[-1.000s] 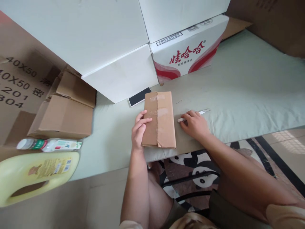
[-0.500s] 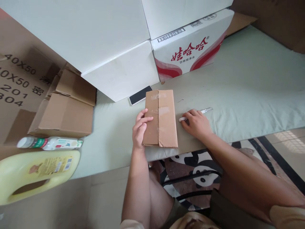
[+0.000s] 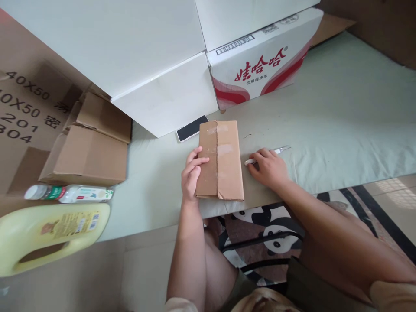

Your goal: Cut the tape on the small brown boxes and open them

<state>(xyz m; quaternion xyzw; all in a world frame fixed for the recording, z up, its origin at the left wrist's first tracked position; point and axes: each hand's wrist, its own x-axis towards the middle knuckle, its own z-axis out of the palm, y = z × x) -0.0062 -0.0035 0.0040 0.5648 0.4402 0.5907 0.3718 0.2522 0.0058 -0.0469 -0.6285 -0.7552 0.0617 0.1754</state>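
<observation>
My left hand (image 3: 193, 173) grips the left edge of a small flat cardboard box (image 3: 224, 160). Its fingers rest on the top face and the thumb lies near the lower left side. The box has a lengthwise flap seam with strips of clear tape across it. To the right, my right hand (image 3: 268, 168) is closed around a white utility knife (image 3: 278, 151) and rests on the table. The knife's metal end points right, away from the box, and its white rear end shows beside the thumb. The fingers cover the middle of the handle.
A phone (image 3: 191, 129) lies partly behind the box. White cartons (image 3: 169, 93) and a red-and-white water carton (image 3: 260, 71) stand at the back of the cloth-covered table (image 3: 344, 112). Brown boxes (image 3: 87, 151), a plastic bottle (image 3: 71, 193) and a yellow jug (image 3: 71, 223) are at left.
</observation>
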